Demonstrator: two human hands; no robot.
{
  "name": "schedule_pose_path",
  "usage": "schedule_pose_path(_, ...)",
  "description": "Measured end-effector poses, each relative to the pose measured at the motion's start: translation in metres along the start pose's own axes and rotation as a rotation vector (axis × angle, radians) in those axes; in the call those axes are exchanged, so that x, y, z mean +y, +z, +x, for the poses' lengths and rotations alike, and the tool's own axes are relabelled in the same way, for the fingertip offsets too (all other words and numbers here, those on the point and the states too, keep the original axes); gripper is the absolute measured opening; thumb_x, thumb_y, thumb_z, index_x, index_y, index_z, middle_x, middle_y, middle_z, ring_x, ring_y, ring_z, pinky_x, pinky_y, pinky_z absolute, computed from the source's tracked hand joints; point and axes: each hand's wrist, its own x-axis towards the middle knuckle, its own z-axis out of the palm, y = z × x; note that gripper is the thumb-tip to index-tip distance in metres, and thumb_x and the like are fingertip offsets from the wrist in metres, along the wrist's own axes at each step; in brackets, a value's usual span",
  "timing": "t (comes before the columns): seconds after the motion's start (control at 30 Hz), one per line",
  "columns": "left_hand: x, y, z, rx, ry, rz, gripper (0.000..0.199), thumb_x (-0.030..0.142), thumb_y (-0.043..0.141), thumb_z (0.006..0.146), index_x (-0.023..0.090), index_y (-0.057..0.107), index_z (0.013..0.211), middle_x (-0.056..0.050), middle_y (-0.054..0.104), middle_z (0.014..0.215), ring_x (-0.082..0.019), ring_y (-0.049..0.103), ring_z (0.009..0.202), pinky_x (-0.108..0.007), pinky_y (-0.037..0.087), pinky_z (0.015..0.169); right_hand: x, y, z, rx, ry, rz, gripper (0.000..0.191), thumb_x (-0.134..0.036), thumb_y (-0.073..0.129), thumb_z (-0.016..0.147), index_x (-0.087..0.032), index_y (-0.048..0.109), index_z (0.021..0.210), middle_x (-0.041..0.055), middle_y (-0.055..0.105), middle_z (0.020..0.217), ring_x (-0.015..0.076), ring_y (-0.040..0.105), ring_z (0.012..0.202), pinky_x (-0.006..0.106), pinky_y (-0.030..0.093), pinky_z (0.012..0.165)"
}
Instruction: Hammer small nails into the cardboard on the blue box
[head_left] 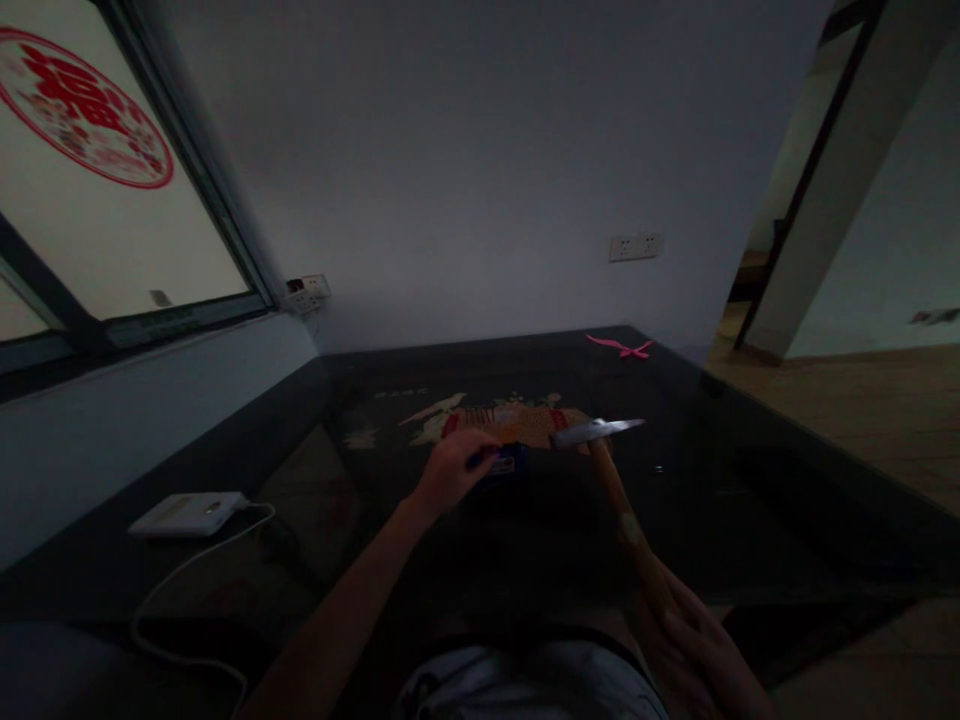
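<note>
My right hand (686, 640) is wrapped round the wooden handle of a hammer (626, 520). Its metal head, drawn out to a thin point on the right, is raised over the table. Above the middle of the table, my left hand (457, 465) is closed with its fingertips on a small dark-blue object (484, 457), too dim to name. Just right of those fingers is a blue packet (511, 461) with a pale label. Whether the packet and the object are joined I cannot tell.
The dark, glossy table (480, 365) bears a printed colourful picture (525, 422) behind the hands. A white power bank (187, 514) with a white cable (180, 570) lies at the left. A pink ribbon (622, 347) is at the far right, near the wall.
</note>
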Motion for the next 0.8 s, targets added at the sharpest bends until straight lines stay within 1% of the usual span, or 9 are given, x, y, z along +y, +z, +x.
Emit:
schedule_pose_path(0.07, 0.003, 0.004, -0.016, -0.253, 0.053, 0.074, 0.014, 0.023, 0.052, 0.085, 0.02, 0.062, 0.094, -0.003, 0.067, 0.092, -0.015, 0.061, 0.087, -0.027, 0.045, 0.08, 0.003, 0.002, 0.002, 0.01, -0.017, 0.026, 0.058, -0.043, 0.075, 0.066, -0.028, 0.058, 0.12, -0.0091, 0.041, 0.045, -0.0023, 0.016, 0.03, 0.009, 0.017, 0.028)
schedule_pose_path(0.13, 0.0, 0.009, -0.026, -0.406, 0.023, 0.157, 0.013, 0.023, 0.052, 0.085, 0.02, 0.062, 0.093, -0.002, 0.067, 0.093, -0.015, 0.061, 0.087, -0.026, 0.045, 0.078, 0.006, 0.002, 0.004, 0.012, -0.02, 0.055, 0.052, -0.042, 0.075, 0.066, -0.029, 0.061, 0.116, -0.0098, 0.038, 0.044, -0.0025, 0.013, 0.031, 0.008, 0.017, 0.028)
schedule_pose_path(0.17, -0.002, 0.011, -0.029, -0.445, -0.007, 0.191, 0.013, 0.023, 0.052, 0.085, 0.02, 0.062, 0.093, -0.003, 0.067, 0.094, -0.016, 0.061, 0.088, -0.026, 0.045, 0.078, 0.007, 0.002, 0.005, 0.006, -0.015, 0.068, 0.05, -0.041, 0.074, 0.067, -0.03, 0.062, 0.114, -0.0101, 0.037, 0.043, -0.0024, 0.013, 0.031, 0.008, 0.017, 0.028)
schedule_pose_path(0.27, -0.009, 0.016, -0.032, -0.486, -0.078, 0.238, 0.014, 0.025, 0.052, 0.085, 0.019, 0.062, 0.094, -0.003, 0.066, 0.094, -0.017, 0.061, 0.089, -0.026, 0.045, 0.077, 0.012, -0.002, 0.005, -0.035, 0.01, 0.086, 0.049, -0.042, 0.073, 0.068, -0.03, 0.062, 0.115, -0.0108, 0.034, 0.042, -0.002, 0.012, 0.03, 0.009, 0.018, 0.027)
schedule_pose_path(0.37, -0.011, 0.019, -0.032, -0.513, -0.102, 0.245, 0.014, 0.025, 0.053, 0.085, 0.018, 0.062, 0.093, -0.004, 0.065, 0.096, -0.017, 0.061, 0.089, -0.026, 0.045, 0.076, 0.016, -0.005, 0.005, -0.047, 0.011, 0.108, 0.048, -0.044, 0.072, 0.069, -0.031, 0.063, 0.114, -0.0106, 0.034, 0.043, -0.0019, 0.012, 0.03, 0.009, 0.019, 0.026)
schedule_pose_path(0.5, -0.011, 0.023, -0.034, -0.531, -0.099, 0.288, 0.011, 0.024, 0.055, 0.083, 0.018, 0.062, 0.089, -0.005, 0.064, 0.095, -0.018, 0.059, 0.089, -0.028, 0.044, 0.078, 0.017, -0.002, 0.004, -0.127, 0.061, 0.13, 0.051, -0.05, 0.072, 0.066, -0.034, 0.062, 0.114, -0.0102, 0.036, 0.043, -0.0014, 0.014, 0.029, 0.01, 0.022, 0.027)
schedule_pose_path(0.6, -0.011, 0.024, -0.036, -0.526, -0.094, 0.321, 0.01, 0.023, 0.055, 0.082, 0.018, 0.061, 0.088, -0.005, 0.064, 0.095, -0.018, 0.059, 0.088, -0.028, 0.044, 0.077, 0.018, 0.004, 0.004, -0.182, 0.072, 0.147, 0.048, -0.048, 0.07, 0.07, -0.035, 0.061, 0.116, -0.0088, 0.04, 0.043, -0.0004, 0.016, 0.03, 0.01, 0.025, 0.028)
schedule_pose_path(0.7, -0.011, 0.025, -0.036, -0.533, -0.087, 0.341, 0.01, 0.023, 0.054, 0.082, 0.017, 0.06, 0.087, -0.006, 0.064, 0.094, -0.018, 0.058, 0.085, -0.028, 0.043, 0.076, 0.017, 0.009, 0.004, -0.286, 0.041, 0.205, 0.044, -0.046, 0.07, 0.071, -0.038, 0.062, 0.114, -0.0085, 0.042, 0.044, -0.0009, 0.015, 0.03, 0.009, 0.024, 0.027)
schedule_pose_path(0.8, -0.012, 0.027, -0.037, -0.533, -0.039, 0.35, 0.012, 0.022, 0.051, 0.084, 0.017, 0.06, 0.088, -0.006, 0.063, 0.093, -0.019, 0.058, 0.086, -0.029, 0.043, 0.077, 0.014, 0.014, 0.004, -0.375, 0.046, 0.252, 0.04, -0.044, 0.071, 0.071, -0.039, 0.064, 0.11, -0.009, 0.04, 0.045, -0.0018, 0.015, 0.029, 0.009, 0.024, 0.028)
